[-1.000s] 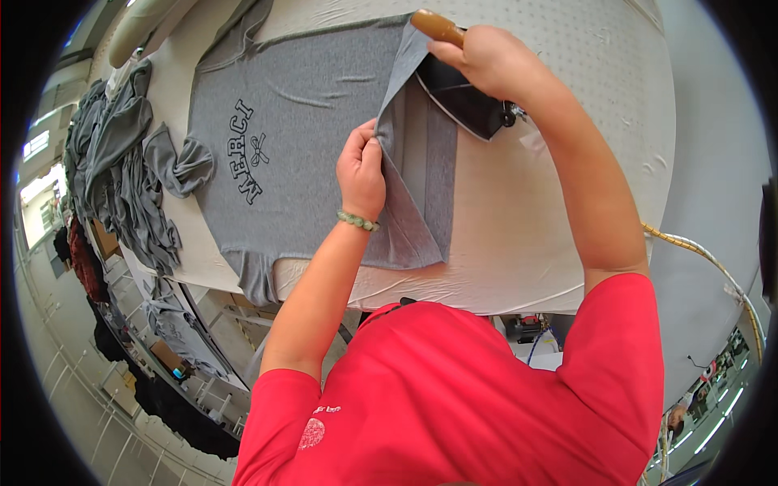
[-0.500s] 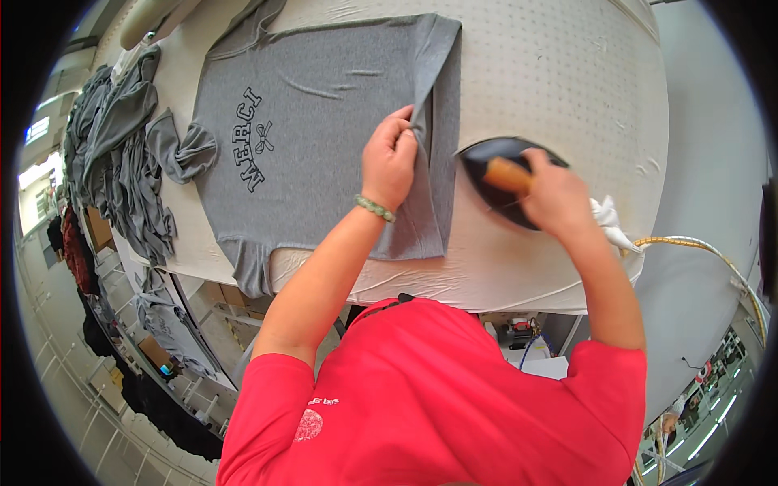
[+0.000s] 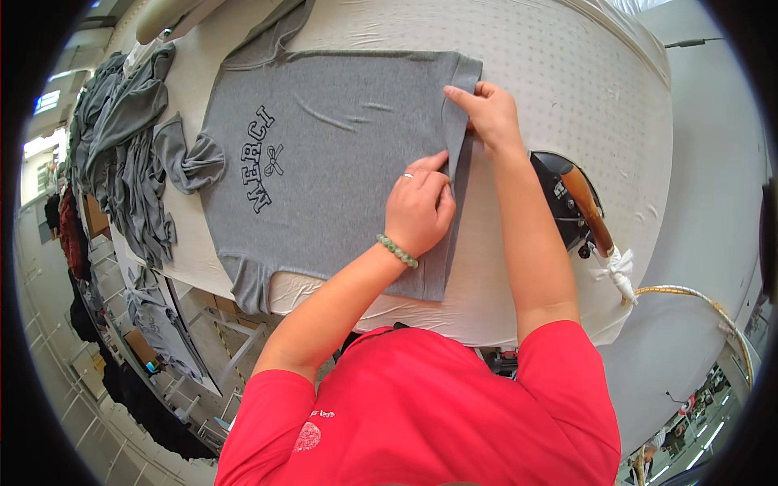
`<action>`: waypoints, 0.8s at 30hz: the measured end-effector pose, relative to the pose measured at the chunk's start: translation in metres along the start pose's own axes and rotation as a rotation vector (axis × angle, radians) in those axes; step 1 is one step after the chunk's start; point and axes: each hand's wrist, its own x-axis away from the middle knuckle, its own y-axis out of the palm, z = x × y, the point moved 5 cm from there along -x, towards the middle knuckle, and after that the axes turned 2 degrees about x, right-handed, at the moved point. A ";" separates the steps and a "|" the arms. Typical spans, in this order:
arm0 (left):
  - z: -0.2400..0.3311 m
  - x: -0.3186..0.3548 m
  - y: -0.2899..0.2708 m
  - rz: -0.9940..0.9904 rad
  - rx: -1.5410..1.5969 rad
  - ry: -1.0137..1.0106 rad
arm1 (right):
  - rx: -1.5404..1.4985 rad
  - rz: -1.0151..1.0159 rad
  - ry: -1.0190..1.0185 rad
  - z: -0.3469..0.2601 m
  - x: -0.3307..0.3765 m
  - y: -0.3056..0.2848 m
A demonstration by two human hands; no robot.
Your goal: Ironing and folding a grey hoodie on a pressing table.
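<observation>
A grey sweatshirt (image 3: 340,178) with dark lettering and a bow print lies spread on the pale covered ironing table (image 3: 583,105), its hem toward the right. With its fingers closed, my left hand (image 3: 419,202) pinches the upper layer near the hem. My right hand (image 3: 490,117) grips the hem's far corner between thumb and fingers. The upper layer is lifted a little along the hem, with the lower layer showing beneath it. Right of my right forearm rests a black iron (image 3: 559,198) with a wooden handle, held by neither hand.
Rumpled grey garments (image 3: 130,154) are heaped at the table's left end. A white cloth (image 3: 617,271) is tied at the iron's rear, where a hose (image 3: 689,289) runs off to the right. Another grey garment (image 3: 162,324) lies lower left, below the table.
My right hand has let go of the iron, which now stands farther right, and has taken hold of the hem's far corner. My left hand has slid slightly right and nearer along the hem.
</observation>
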 end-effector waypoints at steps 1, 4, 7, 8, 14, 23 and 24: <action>-0.002 -0.004 0.001 -0.034 0.023 0.001 | -0.011 0.018 -0.046 0.001 -0.012 0.002; -0.014 -0.026 0.005 -0.101 0.074 0.012 | -0.053 0.036 -0.109 0.008 -0.028 -0.002; -0.041 -0.074 0.010 -0.011 -0.006 0.087 | -0.118 0.042 -0.119 0.015 -0.027 -0.004; -0.049 -0.089 0.017 -0.043 -0.028 0.159 | -0.145 0.025 -0.107 0.016 -0.027 -0.004; -0.079 -0.127 0.049 -0.303 -0.191 0.335 | -0.244 0.021 0.020 0.022 -0.016 -0.007; -0.072 -0.117 0.061 -0.316 -0.485 0.307 | 0.163 -0.350 0.230 0.118 0.204 0.019; -0.071 -0.116 0.062 -0.306 -0.499 0.306 | 0.118 -0.358 0.167 0.124 0.223 0.018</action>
